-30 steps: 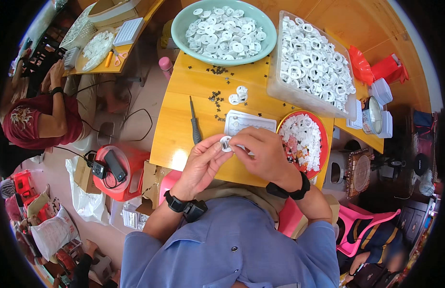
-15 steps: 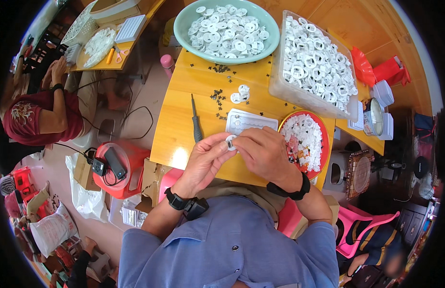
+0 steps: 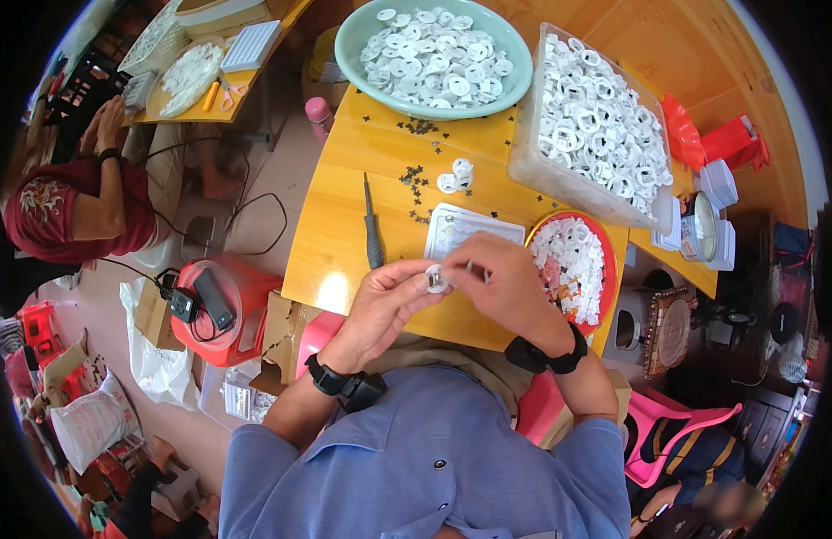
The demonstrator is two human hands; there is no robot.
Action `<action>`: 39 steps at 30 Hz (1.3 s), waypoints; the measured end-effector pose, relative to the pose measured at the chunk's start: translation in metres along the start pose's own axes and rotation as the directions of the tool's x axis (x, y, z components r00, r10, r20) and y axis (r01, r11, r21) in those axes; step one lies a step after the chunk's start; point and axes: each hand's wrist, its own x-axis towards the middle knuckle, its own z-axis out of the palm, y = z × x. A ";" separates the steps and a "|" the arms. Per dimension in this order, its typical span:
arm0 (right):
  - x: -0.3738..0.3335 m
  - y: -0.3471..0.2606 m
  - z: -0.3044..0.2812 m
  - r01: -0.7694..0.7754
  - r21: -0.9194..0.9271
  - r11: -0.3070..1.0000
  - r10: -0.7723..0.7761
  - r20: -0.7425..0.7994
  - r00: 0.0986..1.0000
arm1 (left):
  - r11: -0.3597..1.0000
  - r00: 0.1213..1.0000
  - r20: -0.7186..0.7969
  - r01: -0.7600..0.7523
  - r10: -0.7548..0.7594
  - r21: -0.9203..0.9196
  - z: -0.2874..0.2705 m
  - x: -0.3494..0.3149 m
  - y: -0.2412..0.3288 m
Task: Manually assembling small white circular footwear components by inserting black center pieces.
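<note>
My left hand (image 3: 380,304) pinches a small round white plastic part (image 3: 435,279) with a dark slot, just above the table's front edge. My right hand (image 3: 510,283) bends over it from the right, its fingers pinched together at the part's right edge. Anything between those fingertips is too small to make out. Just beyond the hands lies a white compartment tray (image 3: 447,225), partly covered by the right hand. A dark-handled screwdriver (image 3: 373,235) rests left of it. A few round white parts (image 3: 456,177) and scattered small black pieces (image 3: 416,184) lie behind the tray.
A green basin (image 3: 344,67) of white discs and a clear bin (image 3: 523,148) of white rings stand at the back. A red-rimmed bowl (image 3: 611,269) of small white pieces sits right. Left are a red stool (image 3: 223,337) with chargers and a seated person (image 3: 83,211).
My right fingers have lifted and shifted slightly on the white part, the hand now more arched. The left hand keeps its pinch. The whole view has shifted a little.
</note>
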 end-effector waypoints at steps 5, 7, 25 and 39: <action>0.019 0.018 0.001 -0.028 -0.197 0.980 -0.025 -0.263 0.965 | 0.997 0.999 -0.026 -0.029 0.027 -0.070 0.002 0.003 0.001; 0.022 0.022 0.002 -0.031 -0.225 0.974 -0.029 -0.260 0.965 | 0.994 0.999 -0.023 -0.034 0.032 -0.100 0.001 0.004 0.002; 0.025 0.030 0.007 -0.084 -0.349 0.933 0.004 -0.222 0.975 | 0.986 0.998 -0.039 -0.044 0.038 -0.164 -0.004 0.008 0.003; 0.008 0.001 0.001 0.335 -0.429 0.839 -0.428 -0.137 0.893 | 0.993 0.998 -0.047 -0.055 0.050 -0.103 0.006 0.012 0.005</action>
